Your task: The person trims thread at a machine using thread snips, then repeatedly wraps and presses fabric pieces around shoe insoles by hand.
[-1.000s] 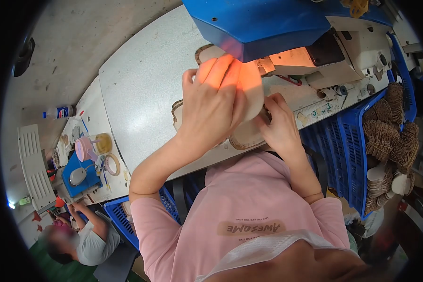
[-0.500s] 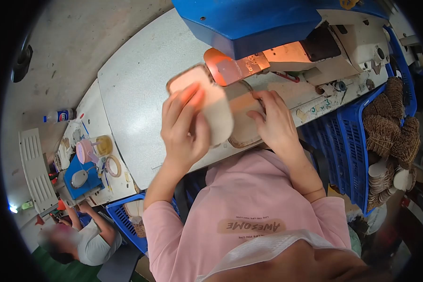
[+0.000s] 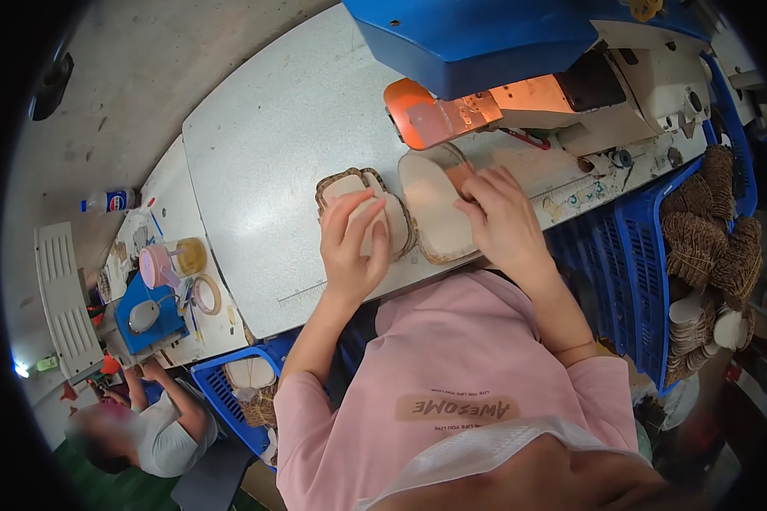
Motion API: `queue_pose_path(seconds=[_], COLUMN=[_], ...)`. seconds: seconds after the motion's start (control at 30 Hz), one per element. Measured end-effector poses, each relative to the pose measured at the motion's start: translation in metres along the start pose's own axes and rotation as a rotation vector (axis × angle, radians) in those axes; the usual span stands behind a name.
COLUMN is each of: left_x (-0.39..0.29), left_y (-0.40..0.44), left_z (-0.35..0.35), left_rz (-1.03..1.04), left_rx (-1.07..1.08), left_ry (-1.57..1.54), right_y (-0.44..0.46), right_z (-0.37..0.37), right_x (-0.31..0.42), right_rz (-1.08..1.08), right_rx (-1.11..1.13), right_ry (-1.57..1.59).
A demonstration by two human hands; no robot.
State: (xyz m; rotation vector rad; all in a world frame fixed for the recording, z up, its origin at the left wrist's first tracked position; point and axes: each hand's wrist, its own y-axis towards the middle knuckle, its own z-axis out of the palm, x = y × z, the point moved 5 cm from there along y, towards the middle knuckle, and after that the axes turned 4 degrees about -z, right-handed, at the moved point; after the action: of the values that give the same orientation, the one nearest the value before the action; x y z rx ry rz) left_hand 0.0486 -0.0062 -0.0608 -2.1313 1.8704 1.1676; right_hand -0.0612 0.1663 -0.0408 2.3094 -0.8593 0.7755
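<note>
My left hand (image 3: pixel 354 243) lies over cream soles with brown braided edges (image 3: pixel 343 186), stacked on the table. Its fingers are curved and apart, resting on the top sole without gripping it. To the right, my right hand (image 3: pixel 504 217) pinches the right edge of a cream insole (image 3: pixel 430 204) between thumb and fingers. This insole lies on what looks like another braided-edged piece, partly hidden. Both groups sit side by side near the table's front edge.
A blue machine head (image 3: pixel 477 43) with an orange-lit metal arm (image 3: pixel 435 115) overhangs the table (image 3: pixel 264 153). Blue crates (image 3: pixel 609 281) with bundled braided soles (image 3: pixel 699 221) stand at the right. Another person (image 3: pixel 158 434) sits at lower left, near a pink cup (image 3: pixel 157 266).
My left hand has come down from below the machine arm; the sole it held up now lies on the left stack. My right hand stays at the right insole's edge.
</note>
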Motion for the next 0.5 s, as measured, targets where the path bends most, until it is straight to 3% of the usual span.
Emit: queue_pose_path(seconds=[0.27,0.4,0.5], left_x=[-0.075,-0.073,-0.068], left_y=[0.025,0.071,0.085], left_z=[-0.024,-0.006,-0.001], left_rz=[0.625,0.437,0.384], left_rx=[-0.29,-0.107,0.032], left_ry=[0.011,-0.1,0.014], right_y=[0.02,0.045,0.042], right_z=[-0.03,-0.029,-0.032], right_x=[0.036,0.024,0.017], right_rz=[-0.043,0.1,0.209], right_rx=[-0.111,-0.201,-0.217], right_ry=[0.333,0.349,0.374])
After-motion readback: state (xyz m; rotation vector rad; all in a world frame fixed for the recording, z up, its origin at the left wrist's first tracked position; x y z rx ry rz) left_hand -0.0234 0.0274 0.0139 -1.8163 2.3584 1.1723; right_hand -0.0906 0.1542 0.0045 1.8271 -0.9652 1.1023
